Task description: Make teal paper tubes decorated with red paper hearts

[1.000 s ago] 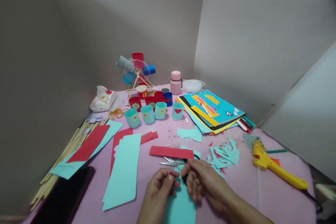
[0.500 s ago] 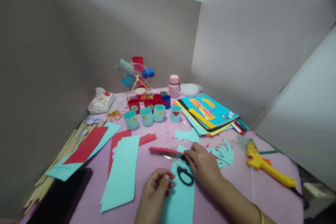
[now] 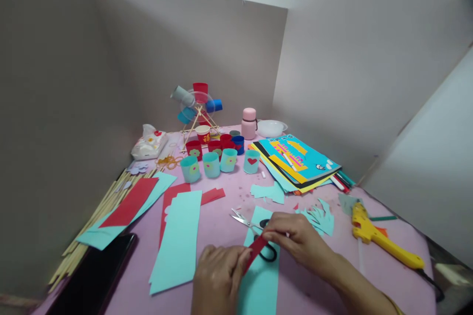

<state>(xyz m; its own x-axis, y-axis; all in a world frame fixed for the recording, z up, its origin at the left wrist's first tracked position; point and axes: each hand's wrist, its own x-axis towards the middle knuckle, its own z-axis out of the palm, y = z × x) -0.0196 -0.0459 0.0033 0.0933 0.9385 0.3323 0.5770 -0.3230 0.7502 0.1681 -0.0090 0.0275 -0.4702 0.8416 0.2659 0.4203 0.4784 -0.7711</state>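
Observation:
Between my two hands I hold a red paper strip [image 3: 254, 254], tilted, over a light blue paper strip [image 3: 259, 288] on the table. My left hand [image 3: 219, 275] pinches its lower end, and my right hand [image 3: 295, 237] pinches its upper end. Black-handled scissors [image 3: 252, 225] lie with blades apart on the blue strip, partly hidden behind the red strip and my right hand. Left of my hands rests a stack of light blue strips [image 3: 180, 241], overlapping red paper [image 3: 165, 211].
Light blue scraps [image 3: 320, 219] lie beyond my right hand, and a yellow glue gun [image 3: 386, 246] sits at the right edge. Decorated paper cups [image 3: 211, 165] stand at the back before a stick-and-cup wheel [image 3: 199, 108]. A phone [image 3: 94, 275] and wooden sticks [image 3: 83, 226] lie at left.
The red strip has come down toward me and turned from lying across the scissors to a slant. My left hand, empty before, now grips its lower end.

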